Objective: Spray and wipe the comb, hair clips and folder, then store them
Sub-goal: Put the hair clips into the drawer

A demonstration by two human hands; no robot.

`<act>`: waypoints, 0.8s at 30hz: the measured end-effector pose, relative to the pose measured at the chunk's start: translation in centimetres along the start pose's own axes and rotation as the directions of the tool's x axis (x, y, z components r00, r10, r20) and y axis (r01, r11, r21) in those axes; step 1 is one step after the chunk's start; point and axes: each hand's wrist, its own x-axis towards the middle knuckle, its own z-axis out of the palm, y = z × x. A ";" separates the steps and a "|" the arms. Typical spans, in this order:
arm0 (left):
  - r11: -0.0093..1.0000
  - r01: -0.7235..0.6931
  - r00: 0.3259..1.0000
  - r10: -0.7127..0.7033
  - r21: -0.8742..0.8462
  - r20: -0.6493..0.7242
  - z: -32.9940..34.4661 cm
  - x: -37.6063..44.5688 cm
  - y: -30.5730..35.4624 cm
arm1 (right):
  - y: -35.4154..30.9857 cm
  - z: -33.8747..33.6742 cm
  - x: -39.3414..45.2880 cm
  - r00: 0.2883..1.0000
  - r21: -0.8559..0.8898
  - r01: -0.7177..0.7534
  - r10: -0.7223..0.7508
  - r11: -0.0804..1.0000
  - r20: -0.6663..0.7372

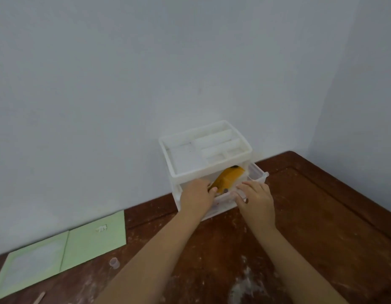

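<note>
A white plastic drawer unit stands on the wooden table against the wall, and its upper drawer is pulled out. An orange comb lies slanted inside that drawer. My left hand reaches into the drawer and holds the comb's near end, thumb against it. My right hand has its fingers curled over the drawer's front edge. Small dark bits show beside the comb; I cannot tell whether they are hair clips. A light green folder lies open and flat at the table's left, by the wall.
The unit's top is a divided white tray with nothing visible in it. A small clear cap sits near the folder. A wooden stick pokes in at the bottom left. The brown table has whitish smears; walls close it off behind and at right.
</note>
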 end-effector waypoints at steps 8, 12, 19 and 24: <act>0.967 -0.236 0.942 0.252 0.099 -0.221 1.2 -4.9 -5.3 | -1.4 -1.8 0.0 0.998 0.042 0.031 -0.034 0.999 0.061; 0.984 -0.175 0.970 0.178 0.036 -0.167 2.5 -8.0 -7.1 | -1.6 -5.8 -3.0 0.904 0.274 -0.292 0.170 0.916 0.393; 1.000 -0.016 0.999 0.016 -0.012 -0.041 4.9 -17.8 -10.5 | -2.4 -13.1 -16.9 0.550 0.329 -0.704 0.190 0.629 0.813; 0.972 0.216 0.946 -0.233 0.096 0.225 7.7 -27.3 -14.9 | -3.9 -10.4 -22.2 0.529 0.184 -0.752 0.414 0.633 0.741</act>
